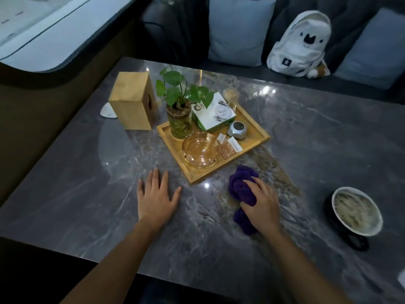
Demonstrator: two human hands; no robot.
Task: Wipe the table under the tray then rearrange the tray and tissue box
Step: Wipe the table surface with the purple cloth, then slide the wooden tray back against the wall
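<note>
While my right hand (260, 202) presses down on the bunched purple cloth (242, 189), fingers curled over the top of it, I'm reading this as somewhere in the wiping stage. The cloth sits on the grey marble table (87, 194) just off the near corner of the wooden tray (258, 137), close to it but not touching as far as I can tell. My left hand (156, 196) lies flat on the table, fingers spread, holding nothing, near the tray's left edge.

The tray is angled across the middle of the table and is loaded: a potted plant in a glass jar (180, 121), a white-and-green box (213, 115), a small grey gadget (237, 130), a clear glass dish (200, 150) and some paper sachets (229, 147). The wooden tissue box (131, 102) stands upright just left of the tray's far corner.

Whether the patch under the tray is wiped, I can't say; the tray covers whatever it sits on. My judgement: squaring up the tray and laying the tissue box in its place is not done, since both look askew. A bowl (357, 210) sits well off to the right.
</note>
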